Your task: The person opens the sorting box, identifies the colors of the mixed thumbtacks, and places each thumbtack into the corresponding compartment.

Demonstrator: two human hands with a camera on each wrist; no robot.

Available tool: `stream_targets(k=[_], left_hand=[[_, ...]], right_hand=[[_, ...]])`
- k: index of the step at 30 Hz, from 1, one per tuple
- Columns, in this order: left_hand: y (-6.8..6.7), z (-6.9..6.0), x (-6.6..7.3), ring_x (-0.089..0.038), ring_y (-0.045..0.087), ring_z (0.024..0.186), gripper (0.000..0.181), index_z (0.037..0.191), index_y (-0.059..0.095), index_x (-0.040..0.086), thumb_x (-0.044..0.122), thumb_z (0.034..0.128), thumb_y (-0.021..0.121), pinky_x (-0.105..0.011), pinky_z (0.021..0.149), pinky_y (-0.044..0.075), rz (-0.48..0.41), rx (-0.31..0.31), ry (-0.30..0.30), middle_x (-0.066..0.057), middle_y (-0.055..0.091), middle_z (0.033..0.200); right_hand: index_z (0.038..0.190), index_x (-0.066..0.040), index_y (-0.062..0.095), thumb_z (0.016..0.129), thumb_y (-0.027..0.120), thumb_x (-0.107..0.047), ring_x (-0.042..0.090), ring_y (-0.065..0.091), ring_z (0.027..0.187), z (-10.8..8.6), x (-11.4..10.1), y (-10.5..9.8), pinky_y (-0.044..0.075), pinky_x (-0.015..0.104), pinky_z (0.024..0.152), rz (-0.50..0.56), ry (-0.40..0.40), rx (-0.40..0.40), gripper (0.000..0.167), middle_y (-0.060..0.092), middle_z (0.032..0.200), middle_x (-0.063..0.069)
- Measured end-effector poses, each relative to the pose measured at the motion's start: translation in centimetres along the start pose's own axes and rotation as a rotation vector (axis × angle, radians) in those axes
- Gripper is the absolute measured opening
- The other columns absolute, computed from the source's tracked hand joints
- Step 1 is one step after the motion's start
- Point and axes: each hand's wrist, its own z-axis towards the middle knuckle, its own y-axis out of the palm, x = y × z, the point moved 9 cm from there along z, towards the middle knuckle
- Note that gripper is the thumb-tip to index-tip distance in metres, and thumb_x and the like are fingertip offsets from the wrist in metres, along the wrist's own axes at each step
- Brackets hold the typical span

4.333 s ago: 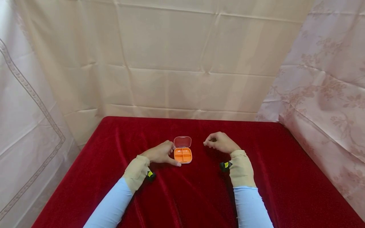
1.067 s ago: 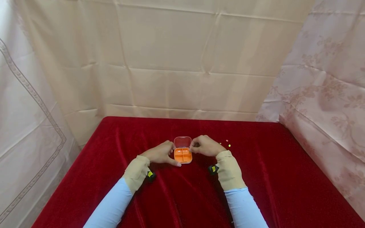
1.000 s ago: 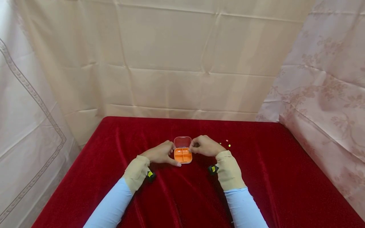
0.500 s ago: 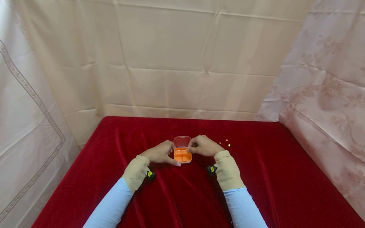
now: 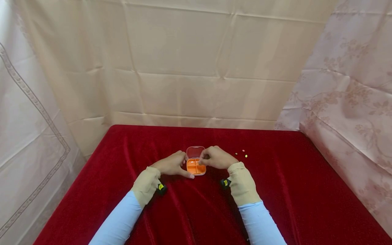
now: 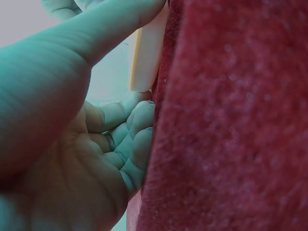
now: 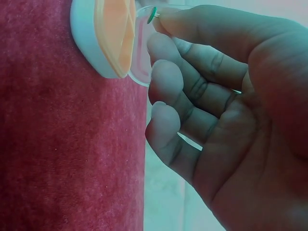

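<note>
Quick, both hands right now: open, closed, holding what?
Left hand: holding the orange pill box between thumb and fingers.
Right hand: closed in a pinch on a small green disc.

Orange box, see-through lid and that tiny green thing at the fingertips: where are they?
Orange box (image 5: pixel 191 169), head view: near-left compartment floor.
See-through lid (image 5: pixel 194 151), head view: its middle.
Tiny green thing (image 7: pixel 152 16), right wrist view: its visible face.

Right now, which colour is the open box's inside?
The box's inside is orange, clearest in the head view.
</note>
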Motion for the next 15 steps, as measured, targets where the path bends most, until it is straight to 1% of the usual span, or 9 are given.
stream_targets(k=[6, 10, 15], left_hand=[[0.0, 0.1, -0.1, -0.017, 0.049, 0.090, 0.063, 0.114, 0.058, 0.003, 0.047, 0.0801, 0.088, -0.031, 0.078, 0.045, 0.004, 0.003, 0.005, -0.005, 0.053, 0.102], [0.0, 0.0, -0.1, -0.017, 0.050, 0.091, 0.063, 0.114, 0.058, 0.004, 0.048, 0.0803, 0.088, -0.031, 0.078, 0.045, 0.005, 0.003, -0.004, -0.005, 0.053, 0.102], [0.0, 0.0, -0.1, -0.017, 0.049, 0.091, 0.063, 0.114, 0.058, 0.004, 0.048, 0.0805, 0.088, -0.031, 0.079, 0.045, 0.004, 0.006, -0.003, -0.005, 0.052, 0.103]], right_hand=[[0.093, -0.013, 0.074, 0.098, 0.072, -0.014, 0.009, 0.055, 0.070, 0.0, -0.2, -0.1, 0.048, 0.025, 0.065, -0.009, -0.005, 0.006, 0.006, 0.064, 0.079, -0.005], [0.094, -0.011, 0.075, 0.098, 0.071, -0.013, 0.008, 0.054, 0.069, 0.1, -0.6, -0.1, 0.048, 0.024, 0.064, -0.014, -0.038, 0.013, 0.006, 0.064, 0.079, -0.005], [0.093, -0.011, 0.075, 0.097, 0.072, -0.012, 0.007, 0.054, 0.068, 0.2, -1.3, 0.0, 0.048, 0.024, 0.064, -0.021, -0.064, 0.020, 0.005, 0.065, 0.078, -0.006]])
